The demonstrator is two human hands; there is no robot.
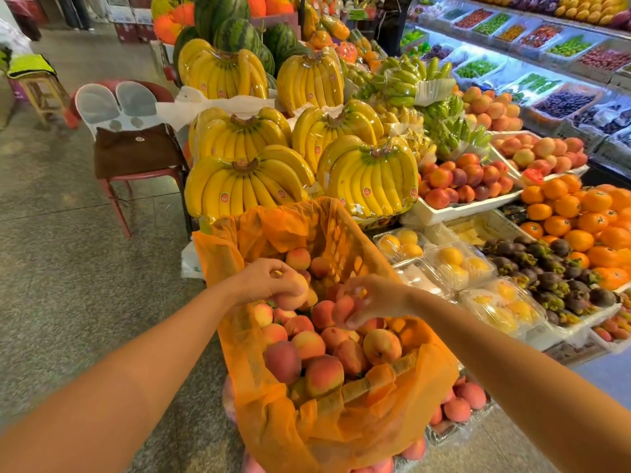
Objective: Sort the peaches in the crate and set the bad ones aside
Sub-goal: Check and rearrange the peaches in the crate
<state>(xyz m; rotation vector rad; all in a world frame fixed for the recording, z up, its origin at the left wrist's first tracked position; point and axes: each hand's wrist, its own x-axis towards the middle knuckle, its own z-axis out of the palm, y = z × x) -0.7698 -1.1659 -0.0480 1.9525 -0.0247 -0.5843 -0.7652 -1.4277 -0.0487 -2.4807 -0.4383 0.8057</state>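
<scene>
Orange-lined crate long axis pointing away, left hand grip curled round peach — right hand grip pinching second peach

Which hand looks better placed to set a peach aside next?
Probably left: the left hand grips a raised peach clear above the pile, on the crate's floor side. The right hand pinches a low peach among the others, blurred.

No legible text anywhere in view.
Oval stickers on the bananas: print too small to read. Round pale patch on the brown cloth over the chair: blurred. Red tag by the white fruit tray: unreadable.
</scene>
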